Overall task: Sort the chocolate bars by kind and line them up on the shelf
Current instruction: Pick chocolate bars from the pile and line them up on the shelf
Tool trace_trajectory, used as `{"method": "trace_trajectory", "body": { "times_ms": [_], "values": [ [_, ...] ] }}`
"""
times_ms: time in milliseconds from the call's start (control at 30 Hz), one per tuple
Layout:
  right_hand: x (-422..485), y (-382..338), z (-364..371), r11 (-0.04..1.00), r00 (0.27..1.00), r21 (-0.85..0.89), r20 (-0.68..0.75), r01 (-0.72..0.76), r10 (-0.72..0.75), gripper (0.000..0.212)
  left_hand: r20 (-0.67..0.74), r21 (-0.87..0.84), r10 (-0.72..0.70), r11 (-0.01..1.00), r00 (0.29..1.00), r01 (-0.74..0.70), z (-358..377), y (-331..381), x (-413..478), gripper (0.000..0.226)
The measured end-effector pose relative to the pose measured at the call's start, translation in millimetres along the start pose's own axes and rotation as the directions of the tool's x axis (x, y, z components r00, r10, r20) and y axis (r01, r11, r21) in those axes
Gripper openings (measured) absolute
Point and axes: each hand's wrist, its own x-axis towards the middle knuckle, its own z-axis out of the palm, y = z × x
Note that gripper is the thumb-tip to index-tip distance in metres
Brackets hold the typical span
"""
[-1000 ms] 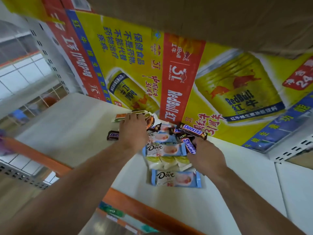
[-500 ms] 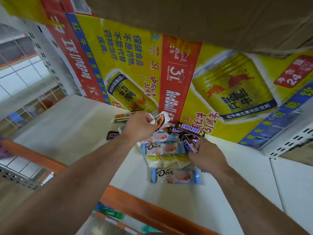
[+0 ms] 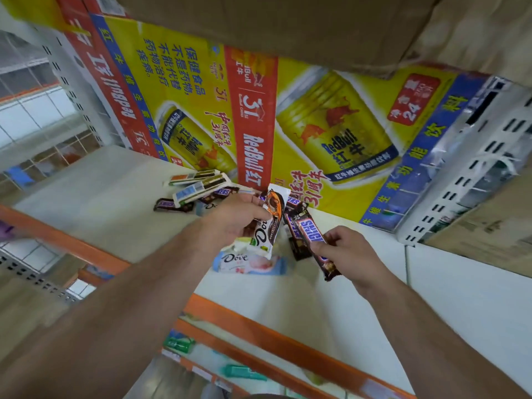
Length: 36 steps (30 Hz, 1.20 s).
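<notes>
Snickers bar [image 3: 312, 233] pinched by right hand [image 3: 351, 254] — Dove bar [image 3: 273, 220] in left hand [image 3: 231, 220].

White shelf [image 3: 95, 194], heaped chocolate bars [image 3: 198, 187].

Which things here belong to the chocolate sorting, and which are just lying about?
Job: white-and-brown Dove bar in left hand; brown Snickers bar in right hand; pale-blue Dove bar, flat white bars, on the white shelf.
Lying about: yellow Red Bull carton; brown cardboard box overhead.

A yellow Red Bull carton [image 3: 316, 133] is set at the back beneath a brown cardboard box [image 3: 288, 27]; green packets [image 3: 178, 344] are seen below.
</notes>
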Motion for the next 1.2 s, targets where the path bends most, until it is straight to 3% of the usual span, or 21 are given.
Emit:
{"method": "trace_trajectory", "body": {
  "times_ms": [200, 367, 833, 1200],
  "values": [
    [-30, 28, -51, 0.999, 0.989, 0.036, 0.151, -0.002, -0.004, 0.021, -0.004, 0.008, -0.076, 0.997, 0.997, 0.076, 55, -18, -28, 0.019],
    [-51, 44, -77, 0.999, 0.988, 0.035, 0.152, 0.034, -0.039, 0.021, 0.052, 0.088, -0.071, 0.994, 0.996, 0.066, 85, -28, -48, 0.025],
    [-144, 68, -96, 0.991, 0.997, 0.129, -0.072, 0.028, -0.019, 0.020, 0.262, 0.196, 0.045, 0.976, 0.964, -0.099, 125, -42, -95, 0.020],
    [-254, 118, -121, 0.972, 0.922, 0.235, -0.378, 0.007, 0.085, 0.018, 0.544, 0.201, 0.006, 0.970, 0.839, -0.137, 199, -68, -140, 0.024]
  ]
}}
